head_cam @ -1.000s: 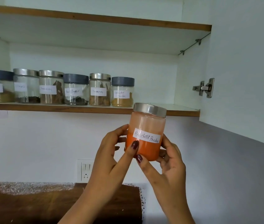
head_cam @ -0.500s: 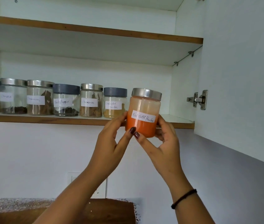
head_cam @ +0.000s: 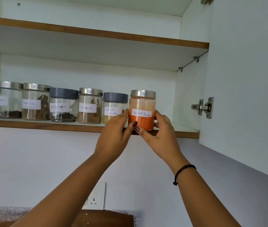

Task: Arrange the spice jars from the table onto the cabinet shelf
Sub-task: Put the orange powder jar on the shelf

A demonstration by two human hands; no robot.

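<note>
Nearest to me, both my forearms reach upward from the lower edge of view. A black wristband [head_cam: 183, 171] sits on the right wrist. Beneath them lies a brown counter [head_cam: 107, 218], with a white wall socket [head_cam: 95, 195] mounted just above it.

Left grip [head_cam: 113, 131]: fingers and thumb are curled round the left side of the red chilli powder jar [head_cam: 142, 102], with the thumb across the lower front. Right grip [head_cam: 161, 133]: curled round the right side of the same jar, its thumb tip on the lower front just beside the left thumb. Both grips clamp the jar.

Jar status: upright, steel lid on, label facing me, orange powder in the lower part. Its base is level with the front edge of the lower cabinet shelf [head_cam: 48, 126], at the right end of the row. I cannot tell whether the base bears on the shelf.

Just left of it stands the coriander powder jar [head_cam: 113, 102], partly hidden by my left grip. Further left, in one row, are the cinnamon jar [head_cam: 89, 104], the black pepper jar [head_cam: 63, 104], a jar with a blurred label [head_cam: 35, 102] and the cloves jar [head_cam: 7, 99].

Above is the upper shelf [head_cam: 97, 33]. To the right, the open cabinet door [head_cam: 244, 79] carries a metal hinge [head_cam: 203, 108].
</note>
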